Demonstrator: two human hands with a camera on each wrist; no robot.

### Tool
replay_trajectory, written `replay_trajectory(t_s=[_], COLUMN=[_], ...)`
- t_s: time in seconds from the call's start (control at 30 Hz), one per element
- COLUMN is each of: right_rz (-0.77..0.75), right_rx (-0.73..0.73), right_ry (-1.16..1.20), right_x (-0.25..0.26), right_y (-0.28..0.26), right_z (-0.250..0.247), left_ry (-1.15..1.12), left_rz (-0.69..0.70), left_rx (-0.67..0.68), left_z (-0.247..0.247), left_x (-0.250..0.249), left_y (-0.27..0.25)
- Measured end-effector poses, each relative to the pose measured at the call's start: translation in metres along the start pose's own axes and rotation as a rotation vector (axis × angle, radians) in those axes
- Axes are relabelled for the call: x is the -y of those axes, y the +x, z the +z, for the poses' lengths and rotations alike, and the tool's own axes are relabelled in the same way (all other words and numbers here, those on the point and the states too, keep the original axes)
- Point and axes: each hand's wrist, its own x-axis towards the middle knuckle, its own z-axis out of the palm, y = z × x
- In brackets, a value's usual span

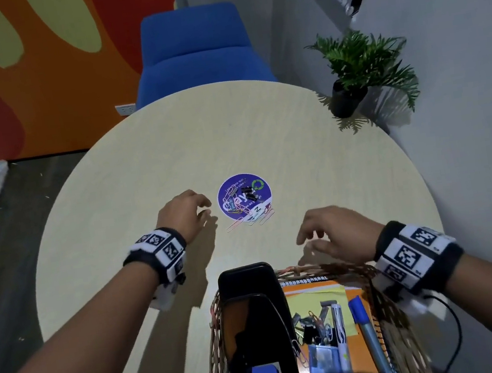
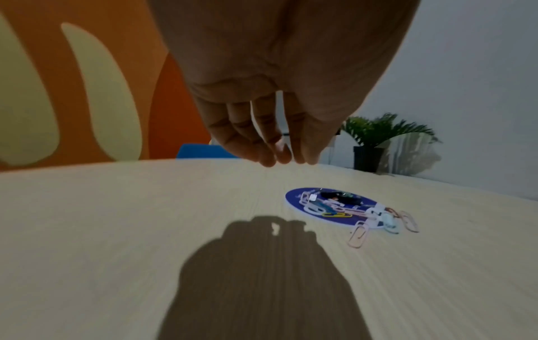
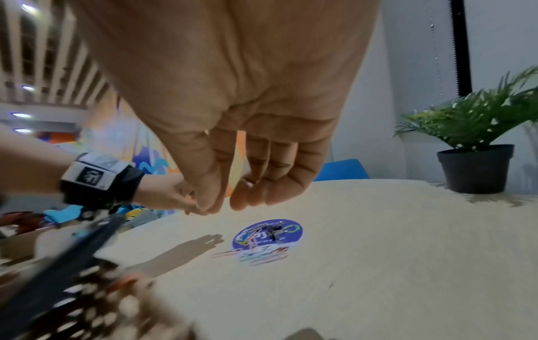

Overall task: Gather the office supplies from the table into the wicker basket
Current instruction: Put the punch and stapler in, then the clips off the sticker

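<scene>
Both hands hover empty over the desk (image 1: pixel 138 157). The left hand (image 1: pixel 183 211) hangs with fingers loosely bent, just beside the purple round sticker (image 1: pixel 244 197); the right hand (image 1: pixel 338 233) is likewise relaxed, near the far rim of the wicker basket (image 1: pixel 400 351) at the desk's near edge. Remaining supplies, paper clips (image 1: pixel 251 217) and black binder clips (image 1: pixel 247 193), lie heaped on and beside the sticker, mid-desk. Risk: the clips are thin, flat and interlinked; a hasty pinch would likely scatter them or leave several behind.
</scene>
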Motion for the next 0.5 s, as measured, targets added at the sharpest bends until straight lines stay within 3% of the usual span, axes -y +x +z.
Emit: replay_trajectory(t_s=[0.2, 0.33, 0.5], right_rz=[0.214, 0.33, 0.387], right_rx=[-0.107, -0.151, -0.163], right_ry=[0.156, 0.264, 0.24], right_x=[-0.021, -0.034, -0.039], right_y=[0.079, 0.12, 0.146], right_z=[-0.002, 0.014, 0.019], left_ry=[-0.212, -0.258, -0.242], left_rz=[-0.167, -0.148, -0.091], left_rx=[0.032, 0.008, -0.003], left_z=[0.032, 0.047, 0.055], left_x=[-0.007, -0.012, -0.01], left_y=[0.038, 0.049, 0.059])
